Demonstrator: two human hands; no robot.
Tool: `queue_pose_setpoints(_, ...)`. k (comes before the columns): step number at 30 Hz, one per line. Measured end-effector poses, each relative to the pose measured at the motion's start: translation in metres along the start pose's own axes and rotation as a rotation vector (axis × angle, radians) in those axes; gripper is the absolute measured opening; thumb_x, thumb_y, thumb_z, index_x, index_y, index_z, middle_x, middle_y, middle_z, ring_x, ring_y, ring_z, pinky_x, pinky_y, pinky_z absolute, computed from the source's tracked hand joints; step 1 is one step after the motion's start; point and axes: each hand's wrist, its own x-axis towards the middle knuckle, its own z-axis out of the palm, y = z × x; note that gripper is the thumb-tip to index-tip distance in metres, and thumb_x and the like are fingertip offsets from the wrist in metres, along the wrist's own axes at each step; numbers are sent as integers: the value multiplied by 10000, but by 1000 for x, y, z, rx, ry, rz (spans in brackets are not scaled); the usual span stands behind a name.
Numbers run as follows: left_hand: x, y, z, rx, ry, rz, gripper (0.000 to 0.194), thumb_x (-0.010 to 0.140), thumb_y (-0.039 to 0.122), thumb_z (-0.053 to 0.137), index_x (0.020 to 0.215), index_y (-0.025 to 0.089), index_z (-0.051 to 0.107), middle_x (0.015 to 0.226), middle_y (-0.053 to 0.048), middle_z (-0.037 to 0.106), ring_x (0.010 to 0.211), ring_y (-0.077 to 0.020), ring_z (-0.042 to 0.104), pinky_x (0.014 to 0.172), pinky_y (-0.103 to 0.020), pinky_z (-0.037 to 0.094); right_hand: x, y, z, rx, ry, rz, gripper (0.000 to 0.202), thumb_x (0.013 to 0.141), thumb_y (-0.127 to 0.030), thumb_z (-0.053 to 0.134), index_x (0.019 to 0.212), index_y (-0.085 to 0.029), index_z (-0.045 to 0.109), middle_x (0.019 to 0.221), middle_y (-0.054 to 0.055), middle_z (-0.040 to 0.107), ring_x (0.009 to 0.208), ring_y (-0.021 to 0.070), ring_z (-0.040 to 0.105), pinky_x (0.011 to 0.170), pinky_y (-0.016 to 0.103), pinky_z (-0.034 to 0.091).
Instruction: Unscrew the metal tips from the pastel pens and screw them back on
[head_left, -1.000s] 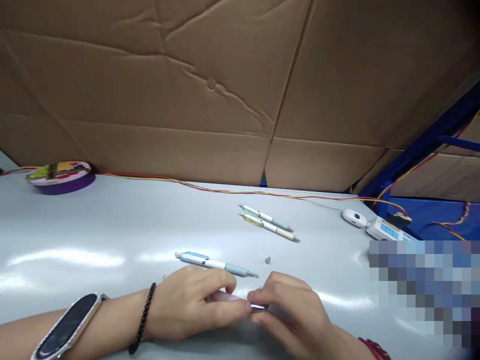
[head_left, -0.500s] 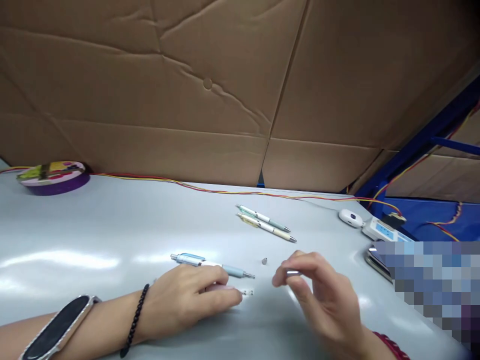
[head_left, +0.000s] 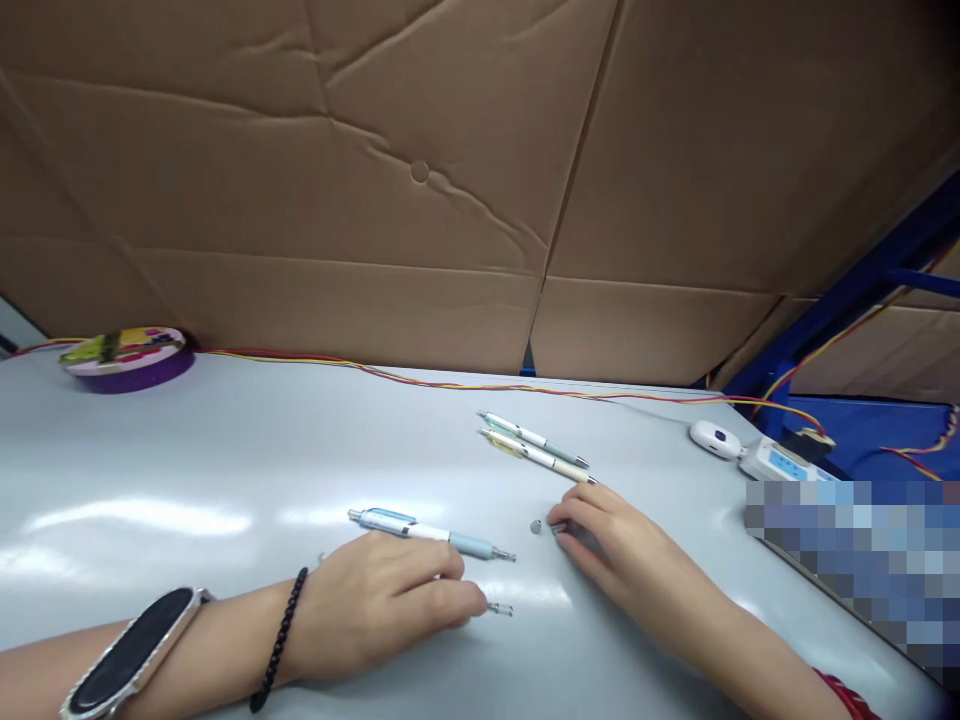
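Note:
My left hand (head_left: 382, 605) lies low over the table, fingers curled round a mechanical pencil whose bare metal front end (head_left: 500, 608) sticks out past the fingertips; most of its barrel is hidden. Just beyond it rests a light blue and white mechanical pencil (head_left: 431, 533), its metal front end also uncovered. My right hand (head_left: 622, 545) pinches a small silver cone tip (head_left: 557, 529) at the table surface. Close to its left sits another silver cone tip (head_left: 535, 526). Farther back lie a green and white pencil (head_left: 532, 438) and a cream and white one (head_left: 536, 456).
A round purple tin (head_left: 135, 370) stands at the back left. Red and yellow wires (head_left: 420, 382) run along the rear edge before a cardboard wall (head_left: 375, 200). On the right are a white plug-in device (head_left: 716, 440), a power strip (head_left: 787, 463) and a blurred-out area.
My right hand has moved forward and down to the table with the silver cone tip, beside the other tip. My left hand keeps its pencil, whose front end now points slightly lower.

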Motion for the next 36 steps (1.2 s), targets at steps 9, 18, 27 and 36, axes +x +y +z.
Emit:
queue_pose_setpoints(9, 3, 2, 1, -63, 65, -28, 189, 1049, 223, 238, 1030, 198, 424, 793, -21, 616, 602, -127, 584, 533, -195, 437, -2, 0, 2, -33, 38, 12, 279, 866, -145, 500, 1121, -222, 584, 984, 81, 625, 875, 238, 626, 772, 388, 552)
queue_pose_setpoints(18, 0, 3, 2, -40, 57, -114, 110, 1028, 215, 309, 989, 215, 412, 843, -17, 582, 601, -119, 611, 507, -185, 459, -8, -23, -7, 265, 178, -112, 199, 848, -185, 564, 1042, -229, 554, 862, 12, 635, 783, 163, 616, 713, 284, 521)
queue_pose_setpoints(27, -2, 3, 4, 32, 11, -120, 170, 1029, 237, 262, 968, 214, 419, 886, -31, 577, 532, -115, 584, 459, -200, 435, -8, -48, 16, 477, 210, -295, 116, 863, -106, 535, 858, -202, 599, 726, 1, 663, 651, 117, 611, 610, 201, 492)
queue_pose_setpoints(36, -2, 2, 7, 48, -41, -144, 300, 1033, 263, 237, 886, 190, 488, 887, -42, 595, 540, -120, 572, 470, -220, 415, -3, -50, 28, 426, 259, -343, 122, 898, -151, 545, 992, -199, 607, 812, 18, 696, 699, 129, 633, 648, 216, 527)
